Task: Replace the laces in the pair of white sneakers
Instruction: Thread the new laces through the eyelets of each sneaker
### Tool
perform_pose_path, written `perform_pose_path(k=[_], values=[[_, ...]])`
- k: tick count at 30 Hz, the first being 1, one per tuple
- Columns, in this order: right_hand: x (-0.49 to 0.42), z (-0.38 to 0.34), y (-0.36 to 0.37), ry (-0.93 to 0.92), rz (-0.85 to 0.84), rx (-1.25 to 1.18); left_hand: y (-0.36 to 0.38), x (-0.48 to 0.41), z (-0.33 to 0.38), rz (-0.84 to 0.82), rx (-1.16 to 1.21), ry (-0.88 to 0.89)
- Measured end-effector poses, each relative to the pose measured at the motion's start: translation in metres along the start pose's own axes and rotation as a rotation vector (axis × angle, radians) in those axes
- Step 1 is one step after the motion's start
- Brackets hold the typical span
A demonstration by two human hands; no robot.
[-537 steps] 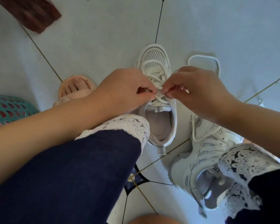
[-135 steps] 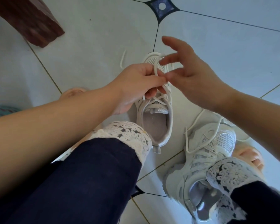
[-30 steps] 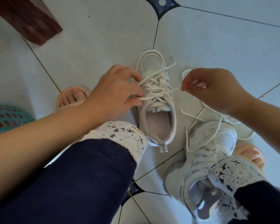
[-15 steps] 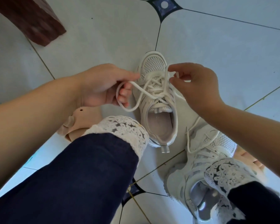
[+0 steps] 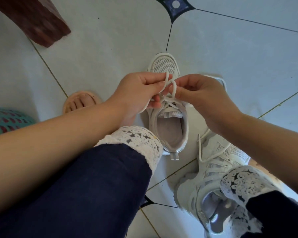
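Two white sneakers sit on the floor between the person's knees. The nearer-centre sneaker (image 5: 163, 66) stands upright with its mesh toe pointing away and its grey-lined opening facing the camera. Above its tongue, both hands work its white lace (image 5: 170, 85). The left hand (image 5: 138, 90) has its fingers curled and pinches one loop between thumb and forefinger. The right hand (image 5: 201, 95) is likewise curled and pinches a second loop. The two loops touch, and the fingertips of both hands nearly meet over the eyelets.

A grey tongue tab (image 5: 169, 115) carries a mark too small to read, and a pale pull tab (image 5: 175, 156) sticks out at the heel. The second sneaker (image 5: 205, 177) lies to the right and nearer the camera, tilted, partly hidden under the right trouser cuff (image 5: 244, 182). Its loose lace (image 5: 200, 152) trails up toward the first shoe.

The floor (image 5: 110, 40) is large, pale grey, glossy tiles with thin dark grout lines and a dark diamond inset (image 5: 176, 6) where corners meet. A red-brown wooden leg (image 5: 33, 19) stands at upper left, and a teal woven basket (image 5: 5, 119) shows at the left edge. The left foot wears a peach sandal (image 5: 81, 100), just left of the left hand. Navy trousers (image 5: 93, 186) end in white lace trim (image 5: 136, 140).
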State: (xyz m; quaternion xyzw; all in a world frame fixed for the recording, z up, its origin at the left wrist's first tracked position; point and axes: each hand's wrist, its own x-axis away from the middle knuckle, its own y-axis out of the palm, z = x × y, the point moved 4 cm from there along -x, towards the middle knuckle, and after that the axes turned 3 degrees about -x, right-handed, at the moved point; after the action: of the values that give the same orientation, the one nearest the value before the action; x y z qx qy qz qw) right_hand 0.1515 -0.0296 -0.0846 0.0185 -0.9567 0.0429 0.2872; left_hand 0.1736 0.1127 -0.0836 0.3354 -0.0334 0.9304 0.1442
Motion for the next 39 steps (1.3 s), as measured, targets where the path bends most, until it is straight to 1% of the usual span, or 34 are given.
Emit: perform_pose_path(k=[3,6,12,14,16,18,20,21,23,24,25,26,28,31,32,33,34,36,38,39], values=[[0.0,0.0,0.001,0.027,-0.006,0.054,0.005,0.002,0.005,-0.003,-0.119,0.083],[0.0,-0.001,0.002,0.017,0.025,0.1,0.006,0.003,0.008,-0.028,-0.185,0.139],[0.001,-0.004,0.001,-0.008,0.073,0.058,-0.003,-0.003,0.015,0.064,-0.458,0.274],[0.001,-0.006,0.001,-0.024,0.07,0.068,-0.006,-0.006,0.018,0.077,-0.535,0.293],[0.0,-0.007,0.0,-0.039,0.076,0.103,-0.006,-0.007,0.018,0.065,-0.556,0.285],[-0.001,-0.008,-0.007,-0.113,0.149,0.233,-0.009,-0.01,0.02,0.082,-0.603,0.28],[-0.001,-0.013,-0.02,-0.199,0.239,0.423,-0.02,-0.01,0.023,0.102,-0.713,0.274],[0.0,-0.014,-0.027,-0.231,0.252,0.519,-0.026,-0.01,0.023,0.085,-0.816,0.273],[0.002,-0.012,-0.037,-0.284,0.228,0.73,-0.038,-0.006,0.017,0.024,-1.019,0.256],[0.004,-0.01,-0.041,-0.296,0.215,0.807,-0.043,-0.004,0.013,0.005,-1.041,0.233],[0.004,-0.006,-0.044,-0.29,0.203,0.822,-0.046,-0.002,0.008,-0.003,-1.002,0.199],[0.005,-0.004,-0.045,-0.274,0.192,0.772,-0.047,0.001,0.005,0.0,-0.9,0.161],[0.004,-0.001,-0.045,-0.231,0.163,0.582,-0.044,0.004,0.001,0.006,-0.596,0.099],[-0.002,0.0,-0.045,-0.158,0.11,0.334,-0.036,0.004,0.0,-0.075,-0.237,0.046],[-0.004,0.001,-0.047,-0.152,0.114,0.334,-0.035,0.003,-0.001,-0.099,-0.184,0.032],[-0.005,0.002,-0.049,-0.169,0.13,0.396,-0.036,0.002,-0.003,-0.108,-0.199,0.026],[-0.005,0.001,-0.051,-0.2,0.148,0.5,-0.039,0.001,-0.003,-0.102,-0.28,0.033],[-0.003,-0.003,-0.053,-0.282,0.157,0.711,-0.045,-0.001,-0.003,-0.095,-0.554,0.077],[-0.001,-0.007,-0.052,-0.347,0.149,0.808,-0.049,-0.003,0.001,-0.126,-0.795,0.141],[-0.001,-0.008,-0.052,-0.362,0.151,0.827,-0.051,-0.003,0.003,-0.141,-0.86,0.168]])
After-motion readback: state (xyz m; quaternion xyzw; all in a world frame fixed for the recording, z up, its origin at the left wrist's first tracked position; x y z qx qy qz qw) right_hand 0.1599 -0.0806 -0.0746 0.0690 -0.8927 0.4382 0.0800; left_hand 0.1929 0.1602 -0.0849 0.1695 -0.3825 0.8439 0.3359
